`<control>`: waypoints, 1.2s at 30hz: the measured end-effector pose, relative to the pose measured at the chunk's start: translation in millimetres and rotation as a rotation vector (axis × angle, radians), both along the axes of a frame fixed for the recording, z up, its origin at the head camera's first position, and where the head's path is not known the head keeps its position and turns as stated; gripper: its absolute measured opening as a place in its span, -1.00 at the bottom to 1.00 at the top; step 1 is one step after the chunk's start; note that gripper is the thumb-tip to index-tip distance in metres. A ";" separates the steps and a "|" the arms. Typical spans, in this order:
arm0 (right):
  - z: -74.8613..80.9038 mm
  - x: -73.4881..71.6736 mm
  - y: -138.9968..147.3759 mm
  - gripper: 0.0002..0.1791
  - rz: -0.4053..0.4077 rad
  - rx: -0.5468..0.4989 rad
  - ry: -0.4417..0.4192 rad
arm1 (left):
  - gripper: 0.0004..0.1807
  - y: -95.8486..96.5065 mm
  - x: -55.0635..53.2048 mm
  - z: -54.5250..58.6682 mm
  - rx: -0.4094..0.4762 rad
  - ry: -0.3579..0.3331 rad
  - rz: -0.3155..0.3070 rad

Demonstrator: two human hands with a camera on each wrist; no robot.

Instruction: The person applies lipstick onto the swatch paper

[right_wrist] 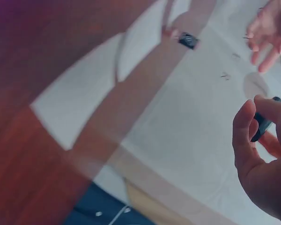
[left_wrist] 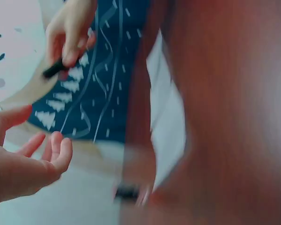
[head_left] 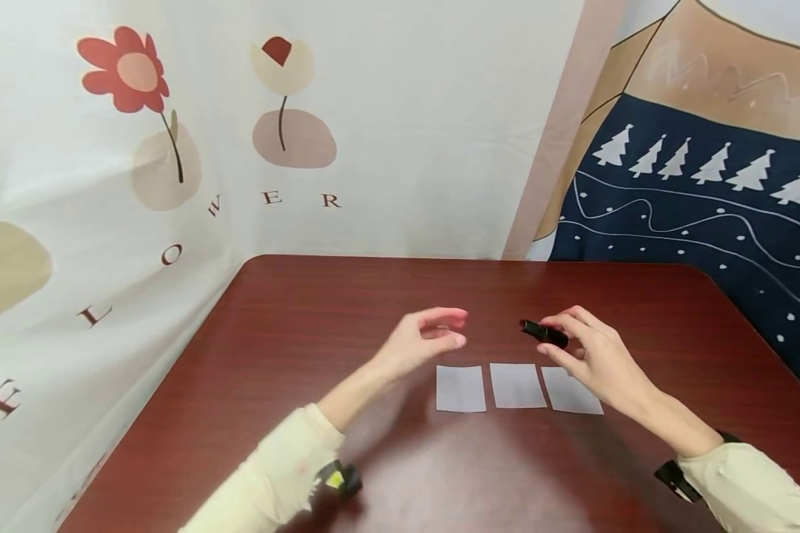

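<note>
My right hand point(head_left: 603, 363) pinches a short black tube point(head_left: 545, 334) between thumb and fingers, above the table. The tube narrows toward its left end, which looks reddish. To its left, my left hand point(head_left: 421, 342) hovers with thumb and fingers apart and nothing between them. In the left wrist view, the left hand's fingers point(left_wrist: 56, 157) are loosely bent. Three white paper pieces point(head_left: 518, 386) lie in a row on the table below the hands. The right hand overlaps the rightmost paper point(head_left: 572, 392) in the head view.
The red-brown table point(head_left: 320, 318) meets patterned cloths point(head_left: 407, 185) at its back and left. A small dark object with pinkish ends point(right_wrist: 188, 40) appears beyond the papers in both wrist views. A black wrist device point(head_left: 343, 477) shows below the left sleeve.
</note>
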State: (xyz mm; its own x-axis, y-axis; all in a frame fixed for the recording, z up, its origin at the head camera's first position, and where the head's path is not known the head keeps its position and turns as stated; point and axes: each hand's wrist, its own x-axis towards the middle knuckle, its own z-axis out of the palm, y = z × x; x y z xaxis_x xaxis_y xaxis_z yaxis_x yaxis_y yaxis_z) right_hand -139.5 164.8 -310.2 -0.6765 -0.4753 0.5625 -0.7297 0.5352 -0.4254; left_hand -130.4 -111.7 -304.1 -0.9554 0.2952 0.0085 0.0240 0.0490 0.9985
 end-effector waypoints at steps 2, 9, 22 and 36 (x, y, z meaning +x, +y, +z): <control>5.0 0.8 -5.7 -0.56 -0.011 -0.028 -0.028 | -0.54 18.9 4.9 -5.9 0.208 -0.130 0.009; 17.5 5.1 -25.5 -0.58 -0.025 -0.050 0.011 | -0.71 79.9 16.1 -17.2 0.731 -0.377 0.085; 8.6 12.4 -29.0 -0.53 0.002 -0.015 0.126 | -0.65 112.9 30.3 -27.6 0.912 -0.252 0.280; -4.1 22.6 -32.4 -0.60 0.133 -0.150 -0.166 | -0.71 111.0 39.5 -34.9 0.882 -0.229 0.347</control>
